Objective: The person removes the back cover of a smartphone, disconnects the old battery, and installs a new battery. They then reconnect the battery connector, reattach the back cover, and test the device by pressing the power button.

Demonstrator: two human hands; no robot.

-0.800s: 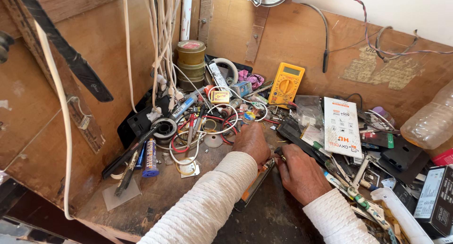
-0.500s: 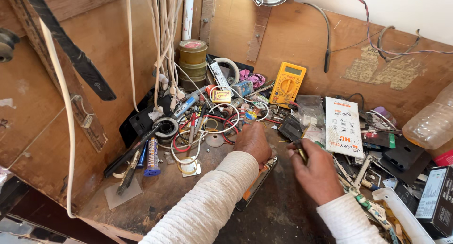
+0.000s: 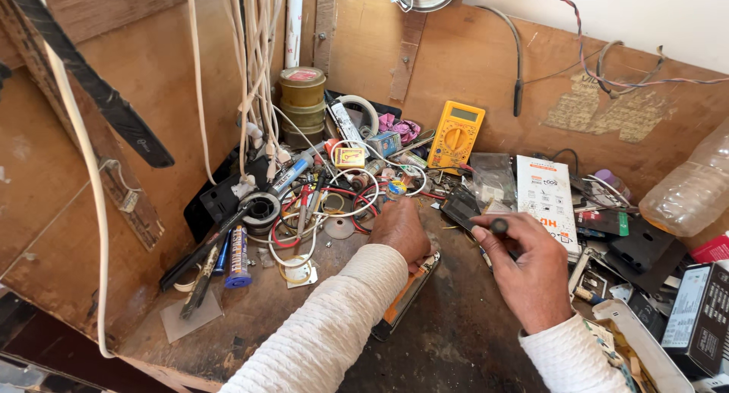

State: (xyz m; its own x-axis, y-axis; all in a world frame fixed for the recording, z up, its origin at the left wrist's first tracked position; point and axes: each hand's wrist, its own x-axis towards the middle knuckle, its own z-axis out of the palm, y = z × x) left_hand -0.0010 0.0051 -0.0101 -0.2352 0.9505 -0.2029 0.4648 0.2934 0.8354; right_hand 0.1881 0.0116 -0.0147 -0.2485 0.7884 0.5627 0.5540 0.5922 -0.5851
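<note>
Left hand (image 3: 400,227) presses flat on the opened orange-edged phone (image 3: 406,298); right hand (image 3: 524,268), just beside, pinches a black-handled tool (image 3: 497,226) upright.

Bare benchtop (image 3: 471,340) near; wire tangle (image 3: 319,211) blocks beyond.

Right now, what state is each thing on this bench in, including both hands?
left hand: pressed flat on the phone.
phone: lying flat, partly hidden under the left hand.
right hand: raised, pinching a small dark tool.
small dark tool: held at the fingertips, off the bench.
yellow multimeter: leaning against the back board.
plastic bottle: on its side, looks empty.
tape rolls: stacked upright.
</note>
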